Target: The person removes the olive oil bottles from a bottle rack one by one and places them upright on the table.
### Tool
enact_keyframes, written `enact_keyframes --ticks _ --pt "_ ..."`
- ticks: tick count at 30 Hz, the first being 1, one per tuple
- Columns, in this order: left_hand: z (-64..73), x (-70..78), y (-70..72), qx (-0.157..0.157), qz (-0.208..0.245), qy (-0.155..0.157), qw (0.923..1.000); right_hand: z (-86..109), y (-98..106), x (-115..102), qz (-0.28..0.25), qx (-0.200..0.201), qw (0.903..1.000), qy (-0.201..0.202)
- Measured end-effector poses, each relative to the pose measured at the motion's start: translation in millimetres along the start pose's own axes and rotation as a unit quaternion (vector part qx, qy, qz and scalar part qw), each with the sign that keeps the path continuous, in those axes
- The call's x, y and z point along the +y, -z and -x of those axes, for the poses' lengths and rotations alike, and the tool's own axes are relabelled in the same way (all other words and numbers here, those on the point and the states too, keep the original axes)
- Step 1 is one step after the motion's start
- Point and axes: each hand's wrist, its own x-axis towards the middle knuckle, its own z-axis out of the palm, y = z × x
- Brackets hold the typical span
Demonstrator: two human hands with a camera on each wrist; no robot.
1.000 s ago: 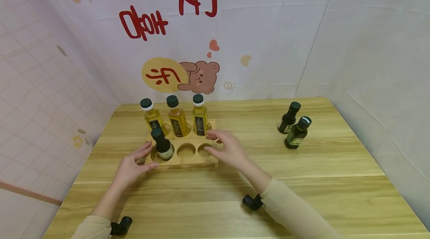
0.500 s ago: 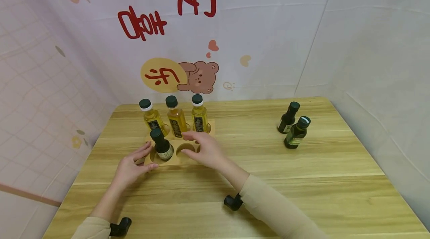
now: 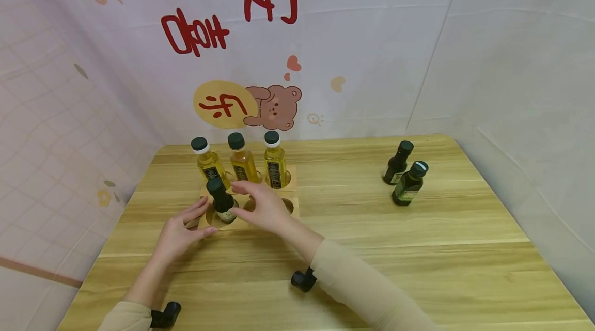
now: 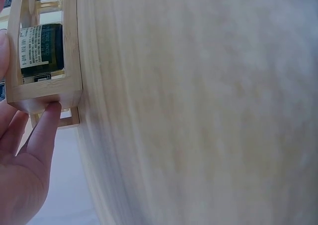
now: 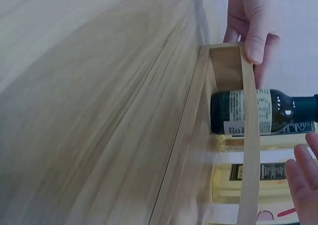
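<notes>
In the head view, a wooden two-tier bottle rack [image 3: 240, 224] stands on the table. My left hand [image 3: 178, 233] grips its left end, thumb at the front edge. A small dark bottle with a green cap [image 3: 221, 202] stands slightly tilted in the front-left hole. Beside that bottle, my right hand [image 3: 264, 208] holds its thumb and fingers spread. The right wrist view shows its fingers [image 5: 300, 178] apart from the dark bottle [image 5: 282, 111]. Behind, three yellow oil bottles, left [image 3: 210, 166], middle [image 3: 244, 166] and right [image 3: 275, 167], fill the back tier.
Two more dark bottles, a slim one [image 3: 397, 164] and a broader one [image 3: 409, 185], stand upright toward the right of the wooden table [image 3: 418, 258]. A white printed curtain [image 3: 362, 62] hangs behind and at both sides.
My right hand has moved left across the front holes, from the rightmost one to beside the dark bottle. The left hand keeps its place on the rack.
</notes>
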Motion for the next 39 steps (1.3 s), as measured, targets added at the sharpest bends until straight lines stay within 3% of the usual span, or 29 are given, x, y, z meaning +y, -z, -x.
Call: enact_keyframes --ticks 9,19,39 --pt "0.8 -1.3 0.1 -0.001 0.007 0.0 1.0 -10.4 -11 -8 -0.037 -0.005 0.9993 -0.004" --pt "0.7 -2.3 -0.2 0.0 0.009 0.002 1.0 -20.4 -19 -12 -0.067 0.006 0.997 -0.039" --pt "-0.9 -2.5 0.3 0.012 -0.021 -0.012 0.9996 -33.4 -29 -18 -0.187 0.048 0.9768 -0.092"
